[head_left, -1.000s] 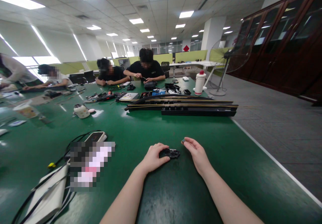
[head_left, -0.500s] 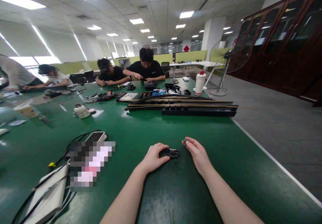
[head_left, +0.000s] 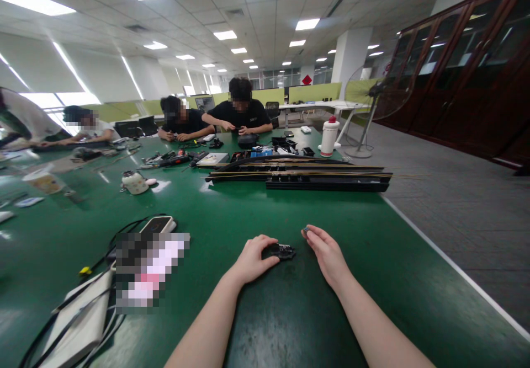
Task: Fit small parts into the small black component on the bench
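Observation:
On the green table, a small black part with metal bits on top lies between the thumb and fingers of my left hand, which grips it from its left end. To the right of it, my right hand is raised a little and pinches a tiny bluish-grey piece between thumb and fingertips. This piece is too small to name and is apart from the black part.
Long black strips with thin brass-coloured rods lie ahead. A white bottle with a red cap stands behind them. At left are a phone, cables and a white pad-like object. Two people in black work across the table.
My hands and the black part stay almost still. The tiny piece in my right fingers has turned slightly and shows less blue. The person in white at far left has shifted.

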Tool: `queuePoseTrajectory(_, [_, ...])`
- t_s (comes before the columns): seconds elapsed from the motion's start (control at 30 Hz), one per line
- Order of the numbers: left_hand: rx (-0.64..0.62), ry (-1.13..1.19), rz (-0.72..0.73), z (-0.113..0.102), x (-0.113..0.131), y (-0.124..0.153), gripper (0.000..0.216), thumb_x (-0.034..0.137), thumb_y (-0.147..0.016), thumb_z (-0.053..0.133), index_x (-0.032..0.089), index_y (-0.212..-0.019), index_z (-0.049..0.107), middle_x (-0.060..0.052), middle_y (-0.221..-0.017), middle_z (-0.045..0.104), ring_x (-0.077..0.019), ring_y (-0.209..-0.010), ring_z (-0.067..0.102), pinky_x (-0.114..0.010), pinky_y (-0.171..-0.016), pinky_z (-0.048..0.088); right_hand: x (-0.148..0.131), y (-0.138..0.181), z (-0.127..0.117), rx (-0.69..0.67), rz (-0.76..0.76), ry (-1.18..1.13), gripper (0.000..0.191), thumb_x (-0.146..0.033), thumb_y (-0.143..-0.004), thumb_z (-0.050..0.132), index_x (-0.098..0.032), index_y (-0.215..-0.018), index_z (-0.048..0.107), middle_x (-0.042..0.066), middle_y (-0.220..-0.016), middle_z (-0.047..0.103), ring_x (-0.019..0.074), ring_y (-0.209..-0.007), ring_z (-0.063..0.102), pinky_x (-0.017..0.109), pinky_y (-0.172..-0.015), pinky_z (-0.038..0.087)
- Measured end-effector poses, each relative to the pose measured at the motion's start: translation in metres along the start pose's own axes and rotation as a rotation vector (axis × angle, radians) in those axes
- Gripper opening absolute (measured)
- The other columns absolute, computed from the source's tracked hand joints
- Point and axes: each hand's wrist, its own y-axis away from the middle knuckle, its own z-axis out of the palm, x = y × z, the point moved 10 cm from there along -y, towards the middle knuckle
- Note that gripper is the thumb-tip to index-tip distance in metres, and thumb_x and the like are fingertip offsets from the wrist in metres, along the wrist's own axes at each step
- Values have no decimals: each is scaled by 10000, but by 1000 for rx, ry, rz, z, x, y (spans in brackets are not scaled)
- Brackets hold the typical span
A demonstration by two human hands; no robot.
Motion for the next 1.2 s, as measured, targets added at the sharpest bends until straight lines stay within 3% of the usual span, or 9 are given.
queuePoseTrajectory(0.37, [-3,-12,-2,1,-2,1,386,260,-756,677,225,-1133,600,-49,-1125,620,-236,-1058,546,-363,-942,401,-4,0,3,-30,-42,89,411,-414,-535,799,-202,-864,675,58,-894,730,238,-936,656,405,-933,448])
queuePoseTrajectory(0.53, [-2,-13,-14,2,-4,0,397,265,-754,673,237,-1142,598,-48,-1111,623,-239,-1049,547,-371,-943,401,-4,5,17,-134,-79,306,389,-438,-558,777,-202,-851,683,65,-884,733,242,-898,664,410,-897,468])
queuePoseTrajectory(0.77, [3,-16,-4,3,-6,0,429,280,-743,688,229,-1157,587,-53,-1114,618,-241,-1051,544,-377,-939,403,-9,19,38,-255,-292,734,217,-329,-674,683,-236,-866,713,51,-922,717,241,-899,639,419,-893,454])
queuePoseTrajectory(1.03, [11,-14,9,4,-7,-1,422,260,-731,690,236,-1141,596,-46,-1093,627,-238,-1046,552,-374,-935,410,-11,30,56,-349,-450,922,191,-233,-663,692,-282,-846,723,44,-970,710,255,-979,604,442,-929,413])
queuePoseTrajectory(1.2, [24,-19,23,3,-8,0,417,263,-732,690,240,-1138,596,-43,-1068,631,-234,-1020,562,-367,-920,417,-5,30,60,-384,-454,1012,216,-208,-644,707,-302,-837,724,38,-980,707,264,-1003,597,455,-936,397])
